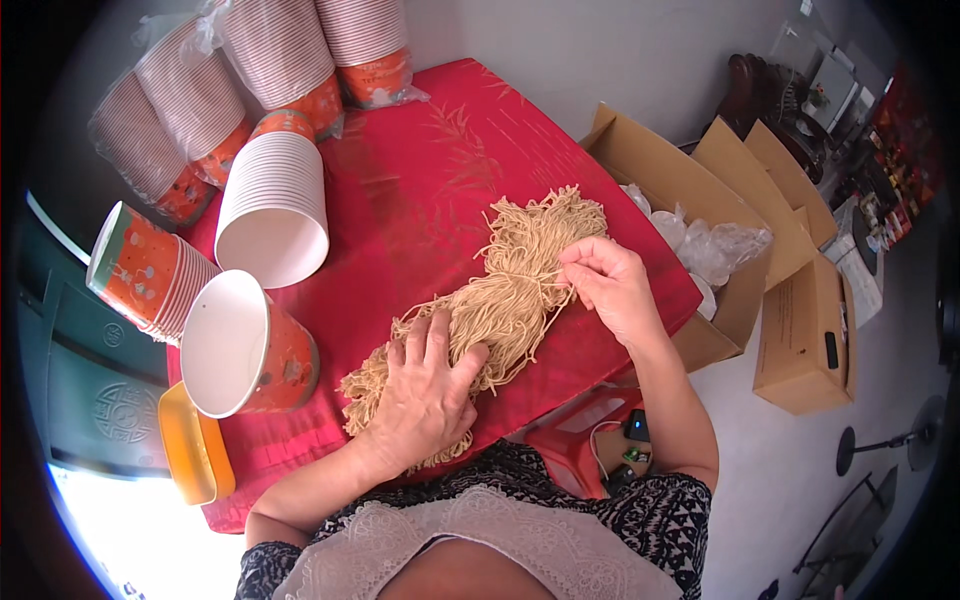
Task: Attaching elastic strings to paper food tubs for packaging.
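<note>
On red tablecloth point(420, 170), noodles point(500, 300); cardboard boxes point(690, 200) beside.

— Where do the noodles point(505, 300) lie?

— On the table point(420, 170), toward its near right side, running slantwise from the near edge up toward the right edge. The left hand point(425, 395) lies flat on their near end; the right hand point(610, 285) touches their far right part.

— And left of them?

— A stack of cups point(245, 345) on its side near the left edge, mouth toward the person. Behind it lies another stack point(272, 205), and left of both a third point(145, 270), overhanging the edge.

— At the far end?

— Bagged cup stacks point(290, 60) lean along the far left corner.

— Off the table?

— A tray point(195, 450) sits by the near left corner. An open box point(690, 210) stands right of the table, with more boxes point(810, 330) beyond it.
</note>
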`<state>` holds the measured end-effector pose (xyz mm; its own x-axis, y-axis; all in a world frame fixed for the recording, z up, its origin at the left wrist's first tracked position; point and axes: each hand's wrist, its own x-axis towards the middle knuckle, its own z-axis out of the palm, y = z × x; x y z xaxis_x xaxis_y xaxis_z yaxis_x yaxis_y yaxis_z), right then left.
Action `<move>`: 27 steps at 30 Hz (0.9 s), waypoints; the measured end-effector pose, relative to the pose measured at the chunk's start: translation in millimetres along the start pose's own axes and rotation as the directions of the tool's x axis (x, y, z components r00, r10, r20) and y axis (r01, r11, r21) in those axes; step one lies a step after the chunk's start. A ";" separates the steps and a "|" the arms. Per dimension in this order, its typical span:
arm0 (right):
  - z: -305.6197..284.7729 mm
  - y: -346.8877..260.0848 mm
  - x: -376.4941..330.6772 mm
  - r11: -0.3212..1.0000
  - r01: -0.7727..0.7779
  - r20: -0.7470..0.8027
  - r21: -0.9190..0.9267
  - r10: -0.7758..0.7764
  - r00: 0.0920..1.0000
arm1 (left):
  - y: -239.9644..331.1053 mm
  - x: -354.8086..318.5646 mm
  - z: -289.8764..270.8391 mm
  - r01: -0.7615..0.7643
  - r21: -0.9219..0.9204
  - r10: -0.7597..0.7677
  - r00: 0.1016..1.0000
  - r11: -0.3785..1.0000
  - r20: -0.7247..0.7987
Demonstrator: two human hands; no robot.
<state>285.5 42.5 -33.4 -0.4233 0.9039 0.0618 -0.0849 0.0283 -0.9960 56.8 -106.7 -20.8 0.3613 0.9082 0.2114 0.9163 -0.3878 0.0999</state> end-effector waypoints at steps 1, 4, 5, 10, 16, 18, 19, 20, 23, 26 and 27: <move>0.7 0.1 -0.9 0.999 0.040 -0.029 -0.034 -0.041 0.999 | 0.6 0.1 -0.2 -0.001 -0.001 0.001 1.000 1.000 0.000; -2.9 -1.5 -2.3 0.997 0.075 -0.040 -0.011 -0.075 0.996 | 3.3 -0.2 -2.5 0.000 0.007 0.000 1.000 1.000 0.008; -4.5 -2.7 -3.1 0.996 0.069 -0.021 0.048 -0.068 0.997 | 4.7 -0.7 -3.7 -0.002 0.015 0.002 1.000 1.000 0.019; -5.5 -19.2 -11.3 0.993 0.020 -0.004 0.115 -0.020 1.000 | 10.5 4.7 -24.5 -0.042 -0.029 0.043 0.998 0.999 0.036; 0.9 -41.3 -18.8 0.994 0.103 -0.007 -0.024 -0.103 0.995 | -12.5 63.4 -38.4 -0.143 -0.310 0.037 0.945 0.940 -0.325; 5.5 -46.3 -16.5 0.988 0.146 0.008 -0.041 -0.146 0.989 | -25.3 85.7 -23.3 -0.135 -0.409 0.023 0.963 0.902 -0.267; 7.8 -48.9 -13.3 0.983 0.176 0.038 -0.053 -0.174 0.984 | -28.1 94.1 -17.7 -0.123 -0.502 0.020 0.978 0.856 -0.205; 10.5 -51.8 -9.8 0.976 0.207 0.067 -0.064 -0.203 0.977 | -27.9 100.5 -14.4 -0.125 -0.501 0.020 0.978 0.856 -0.210; 22.9 -53.1 3.0 0.958 0.273 0.129 -0.093 -0.260 0.957 | -23.1 113.2 -3.4 -0.049 -0.654 -0.011 0.996 0.755 -0.088; 26.7 -53.7 11.3 0.957 0.277 0.212 -0.093 -0.252 0.944 | -26.9 116.1 11.7 -0.041 -0.774 -0.072 0.991 0.632 -0.111; 30.6 -54.9 12.5 0.956 0.283 0.146 -0.082 -0.269 0.952 | -29.3 116.2 13.8 0.059 -0.848 -0.132 0.991 0.527 -0.013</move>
<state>257.3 39.2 24.0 -0.5114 0.7908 0.3363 -0.1264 0.3178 -0.9397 74.3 12.4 -12.6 0.2347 0.9494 0.2086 0.3577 -0.2839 0.8896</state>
